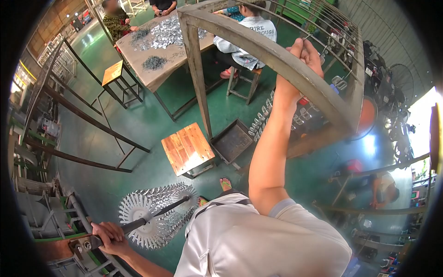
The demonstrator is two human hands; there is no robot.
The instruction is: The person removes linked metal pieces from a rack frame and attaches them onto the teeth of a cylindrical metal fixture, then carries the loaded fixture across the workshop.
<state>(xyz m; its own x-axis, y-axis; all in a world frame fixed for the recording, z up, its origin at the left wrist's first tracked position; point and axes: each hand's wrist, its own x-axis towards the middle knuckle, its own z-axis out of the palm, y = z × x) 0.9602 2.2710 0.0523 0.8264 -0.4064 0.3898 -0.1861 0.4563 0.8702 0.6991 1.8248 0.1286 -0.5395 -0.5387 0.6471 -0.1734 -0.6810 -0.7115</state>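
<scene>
My left hand (110, 236) is wrapped round a dark rod (134, 225) at the lower left. Round metal pieces with many radial fins (154, 212) are strung along this rod, above the green floor. Raised at the upper right, my right hand (305, 55) has its fingers pinched together near the thin bars of a metal frame (281, 57). What those fingers hold, if anything, is too small to make out. Small metal parts (302, 115) hang in rows behind my right forearm.
A wooden stool (188, 148) stands ahead beside a dark metal tray (232, 141). Beyond are a table (173, 60) with metal parts, another stool (113, 73) and several people, one seated (251, 39). A curved rack (87, 113) is at left.
</scene>
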